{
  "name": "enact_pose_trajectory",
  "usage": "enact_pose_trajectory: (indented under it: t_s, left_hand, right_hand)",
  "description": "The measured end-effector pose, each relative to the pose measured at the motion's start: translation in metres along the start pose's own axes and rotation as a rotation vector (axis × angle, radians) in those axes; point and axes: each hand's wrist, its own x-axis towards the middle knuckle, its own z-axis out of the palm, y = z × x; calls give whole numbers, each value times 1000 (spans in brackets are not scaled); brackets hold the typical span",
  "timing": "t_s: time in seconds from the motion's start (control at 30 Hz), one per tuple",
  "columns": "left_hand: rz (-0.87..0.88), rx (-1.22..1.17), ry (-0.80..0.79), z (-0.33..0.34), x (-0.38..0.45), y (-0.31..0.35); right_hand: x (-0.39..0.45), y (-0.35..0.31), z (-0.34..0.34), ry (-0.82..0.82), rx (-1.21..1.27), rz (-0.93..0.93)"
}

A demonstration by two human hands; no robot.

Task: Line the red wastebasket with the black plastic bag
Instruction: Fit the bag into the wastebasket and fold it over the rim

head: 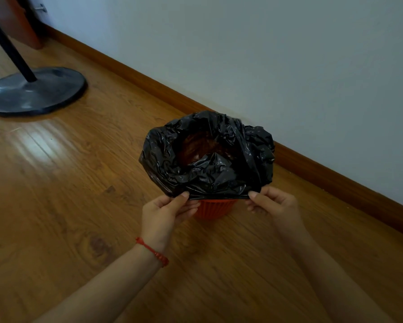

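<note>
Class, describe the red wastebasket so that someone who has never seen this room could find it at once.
Start at the pale wall and follow its wooden baseboard down to the wooden floor. Close to the baseboard stands the red wastebasket, ribbed and mostly hidden under a crumpled black plastic bag. Unlike the dark round stand base farther left, it is red and draped in plastic.

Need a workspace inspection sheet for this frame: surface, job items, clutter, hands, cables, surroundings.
Surface: wooden floor, glossy.
Job items: black bag draped over red basket, mouth open, near hem pulled taut, crumpled inside.
Clutter: nothing seen.
Hands: left hand and right hand each pinch the bag's near hem; red cord on left wrist.
Cables: nothing seen.
Surroundings: round stand base with pole, far left; wall with baseboard behind basket.
</note>
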Motion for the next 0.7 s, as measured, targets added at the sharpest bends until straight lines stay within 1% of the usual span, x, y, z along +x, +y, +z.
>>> enact_pose_trajectory:
  t_s: [0.1,0.27,0.53,0.7]
  left_hand:
    - [-15,-13,4,-2,5,1]
    - [-40,-30,1,-5,7,-2]
    - [-119,-82,-46,0,-1,-6]
    - [-174,-33,-66,18,-7,-12]
  right_hand:
    - [1,6,5,20,-55,-2]
    - [1,10,8,41,-80,17]
    - [-3,-2,7,35,-128,-63]
    - [-2,-1,11,17,-114,-42]
